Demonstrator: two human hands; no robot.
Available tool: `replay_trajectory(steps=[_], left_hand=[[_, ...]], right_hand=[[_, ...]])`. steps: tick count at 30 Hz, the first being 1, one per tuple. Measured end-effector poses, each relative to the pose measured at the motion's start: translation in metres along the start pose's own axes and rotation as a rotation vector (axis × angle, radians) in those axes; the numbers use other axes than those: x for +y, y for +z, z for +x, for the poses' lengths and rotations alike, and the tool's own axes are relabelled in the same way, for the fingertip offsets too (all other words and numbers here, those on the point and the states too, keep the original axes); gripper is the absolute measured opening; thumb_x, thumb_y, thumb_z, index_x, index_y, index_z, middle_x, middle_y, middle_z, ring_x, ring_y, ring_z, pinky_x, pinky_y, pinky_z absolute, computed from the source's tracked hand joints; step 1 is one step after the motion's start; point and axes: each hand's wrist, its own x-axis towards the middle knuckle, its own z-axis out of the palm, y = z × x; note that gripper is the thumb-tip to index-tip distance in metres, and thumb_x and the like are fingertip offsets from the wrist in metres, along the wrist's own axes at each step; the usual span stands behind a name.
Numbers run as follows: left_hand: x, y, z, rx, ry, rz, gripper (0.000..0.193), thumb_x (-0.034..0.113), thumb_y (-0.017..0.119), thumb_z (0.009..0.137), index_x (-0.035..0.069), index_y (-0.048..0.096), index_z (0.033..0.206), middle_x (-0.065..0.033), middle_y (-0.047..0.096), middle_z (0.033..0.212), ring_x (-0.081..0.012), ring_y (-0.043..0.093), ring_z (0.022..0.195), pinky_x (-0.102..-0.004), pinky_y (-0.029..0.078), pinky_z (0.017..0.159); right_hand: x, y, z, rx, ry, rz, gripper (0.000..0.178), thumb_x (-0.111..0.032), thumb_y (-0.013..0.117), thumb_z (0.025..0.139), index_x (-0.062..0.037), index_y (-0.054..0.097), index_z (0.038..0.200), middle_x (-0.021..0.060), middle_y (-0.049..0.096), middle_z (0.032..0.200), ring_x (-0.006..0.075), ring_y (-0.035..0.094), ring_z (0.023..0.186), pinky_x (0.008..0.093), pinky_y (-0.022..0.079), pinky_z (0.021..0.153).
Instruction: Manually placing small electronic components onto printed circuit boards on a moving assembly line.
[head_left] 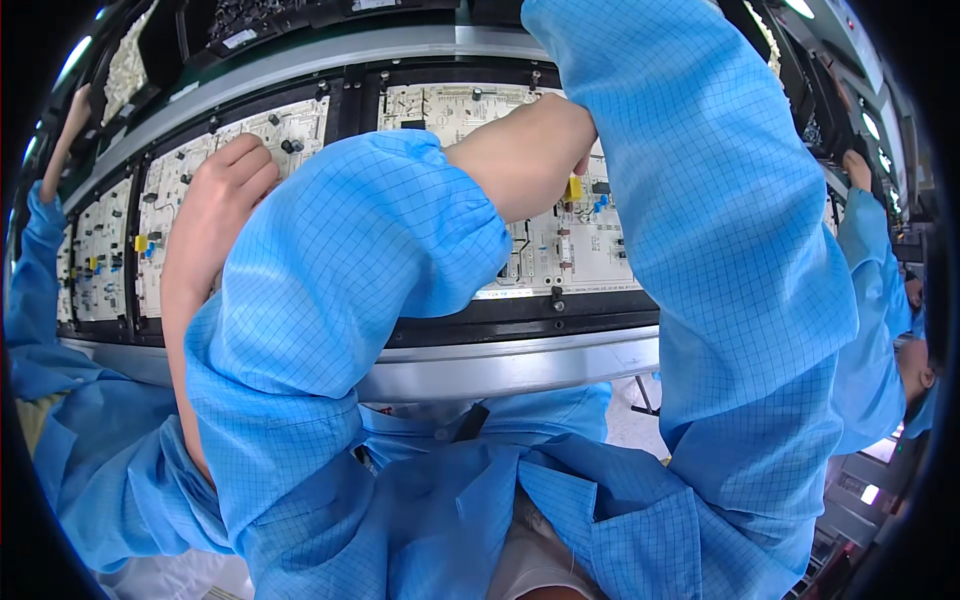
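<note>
The person's left arm, in a blue checked fabric sleeve [300, 290], rises from 7 o'clock, bends at the elbow and angles toward 1 o'clock. The right arm's blue checked fabric sleeve [720, 200] climbs from 4 o'clock to the top edge just past 12; its hand is out of view. Beyond the silver metal rail [500, 368], the left hand [548, 140] slants over a pale printed circuit board [590, 262] at 1 o'clock, near a yellow block-shaped component [573, 188]. Its fingertips are mostly hidden, so I cannot tell how open it is or what it holds. A co-worker's bare hand [228, 185] curls at 10 o'clock.
</note>
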Motion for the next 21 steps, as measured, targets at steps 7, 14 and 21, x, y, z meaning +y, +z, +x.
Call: replay_trajectory(steps=[7, 14, 21], left_hand=[[-0.019, 0.004, 0.005, 0.027, 0.119, 0.082, 0.009, 0.005, 0.054, 0.088, 0.002, 0.057, 0.095, -0.0165, 0.062, 0.096, -0.0290, 0.062, 0.090, -0.0340, 0.051, 0.078], [0.008, -0.010, -0.007, 0.044, 0.010, 0.061, 0.021, -0.009, 0.065, 0.072, -0.005, 0.060, 0.093, -0.0149, 0.064, 0.087, -0.0268, 0.065, 0.081, -0.0343, 0.054, 0.072], [0.003, -0.005, 0.002, 0.022, 0.021, 0.213, 0.010, -0.006, 0.065, 0.073, -0.006, 0.062, 0.083, -0.0173, 0.064, 0.082, -0.0284, 0.066, 0.078, -0.0340, 0.054, 0.068]], right_hand=[[-0.001, -0.014, -0.010, 0.029, 0.099, 0.065, 0.010, -0.011, 0.059, 0.078, -0.0052, 0.067, 0.082, 0.0187, 0.065, 0.081, 0.0371, 0.064, 0.079, 0.0439, 0.049, 0.071], [-0.008, -0.017, -0.015, 0.056, 0.153, 0.187, 0.010, -0.010, 0.059, 0.078, -0.0030, 0.066, 0.082, 0.0188, 0.066, 0.082, 0.0371, 0.064, 0.081, 0.0438, 0.049, 0.073], [0.002, -0.021, -0.031, 0.135, 0.164, 0.101, 0.012, -0.008, 0.056, 0.079, -0.0010, 0.065, 0.081, 0.0209, 0.065, 0.082, 0.0389, 0.063, 0.081, 0.0445, 0.049, 0.072]])
